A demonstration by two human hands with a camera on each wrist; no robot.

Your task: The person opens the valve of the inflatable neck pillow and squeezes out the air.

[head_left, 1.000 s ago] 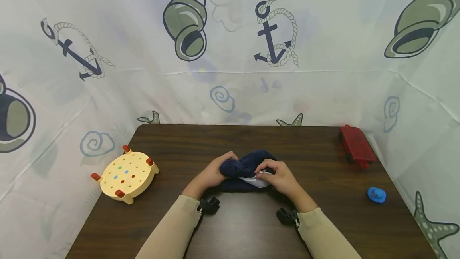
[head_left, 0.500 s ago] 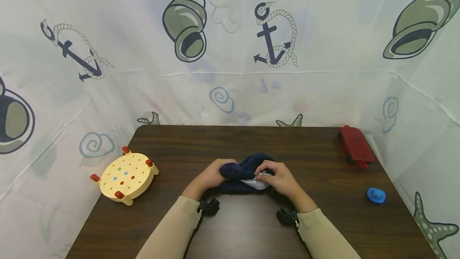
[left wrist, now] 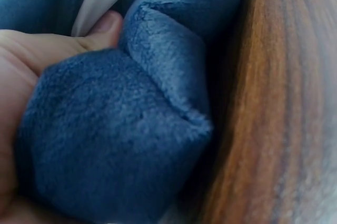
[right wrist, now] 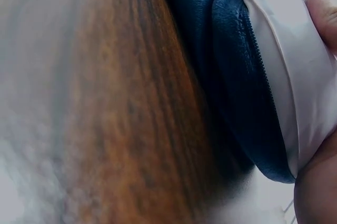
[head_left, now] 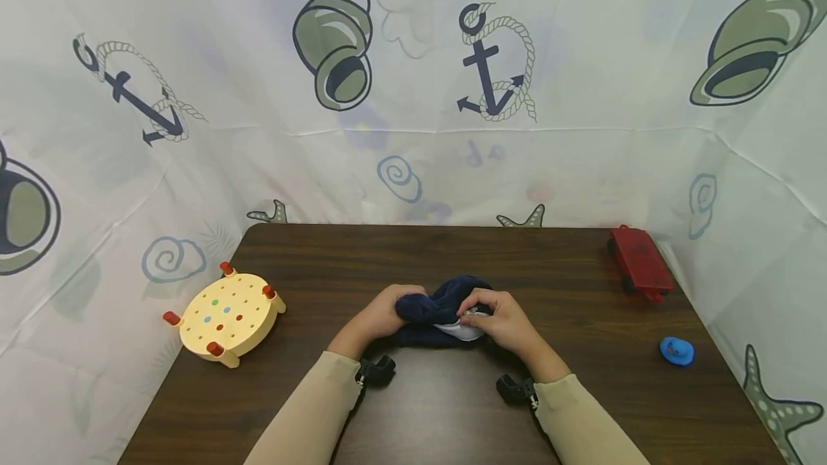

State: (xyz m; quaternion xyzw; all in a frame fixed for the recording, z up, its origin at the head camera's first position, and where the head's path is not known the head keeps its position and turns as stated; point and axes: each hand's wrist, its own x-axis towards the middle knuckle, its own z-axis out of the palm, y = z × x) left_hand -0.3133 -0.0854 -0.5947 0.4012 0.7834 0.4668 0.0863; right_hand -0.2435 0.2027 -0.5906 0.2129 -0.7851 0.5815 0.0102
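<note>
A plump navy plush piece (head_left: pixel 446 296) with a zipper and white lining (head_left: pixel 466 329) sits low over the middle of the table. My left hand (head_left: pixel 386 312) grips its left end; in the left wrist view the thumb lies by the white lining and the soft fabric (left wrist: pixel 110 124) bulges in folds. With bent fingers my right hand (head_left: pixel 505 318) pinches the edge at the opening on the right side. Zipper teeth (right wrist: pixel 259 56) run along the navy edge in the right wrist view, beside the smooth lining (right wrist: pixel 303 50). The pinching fingertips are partly hidden there.
On the left of the dark wooden table (head_left: pixel 439 422) lies a round yellow toy (head_left: pixel 229 314) with red-tipped legs. A red toy wagon (head_left: pixel 642 262) stands at the back right, and a small blue object (head_left: pixel 676 351) lies in front of it. Printed cloth hangs around the table.
My left hand and the top of the plush piece have sunk slightly since one second ago. The right hand keeps its pinch in nearly the same place.
</note>
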